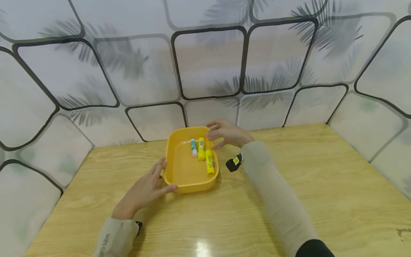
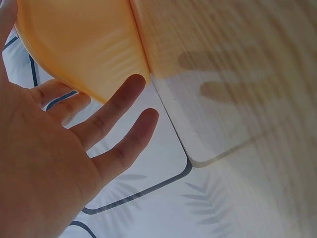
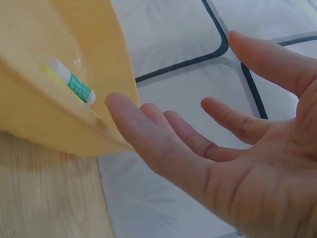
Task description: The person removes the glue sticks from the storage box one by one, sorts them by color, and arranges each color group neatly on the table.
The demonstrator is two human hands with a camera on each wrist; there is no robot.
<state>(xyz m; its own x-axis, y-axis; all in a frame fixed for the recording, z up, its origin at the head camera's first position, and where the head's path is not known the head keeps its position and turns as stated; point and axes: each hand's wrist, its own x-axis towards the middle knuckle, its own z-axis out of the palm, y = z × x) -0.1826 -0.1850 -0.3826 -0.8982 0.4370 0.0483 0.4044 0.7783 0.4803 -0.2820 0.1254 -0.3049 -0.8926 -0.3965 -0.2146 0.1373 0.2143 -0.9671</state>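
Note:
A yellow plastic tray [image 1: 183,167] sits on the table with three glue sticks in it. One is a small teal and white glue stick [image 1: 194,147]; beside it lies a yellow glue stick [image 1: 201,149], and another yellow glue stick [image 1: 209,163] is nearer the front right. My left hand [image 1: 146,191] is at the tray's left side, fingers spread along the wall and thumb by the front-left rim. Over the back-right rim, my right hand [image 1: 229,134] has loosely bent fingers and holds nothing. In the right wrist view, its fingertips appear close to the tray wall [image 3: 54,119].
The light wood table [image 1: 257,214] meets a pale wall covering [image 1: 208,64] with dark outlines and leaf prints just behind the tray. Side panels of the same pattern rise at left and right. A small black device [image 1: 234,163] is on the right wrist.

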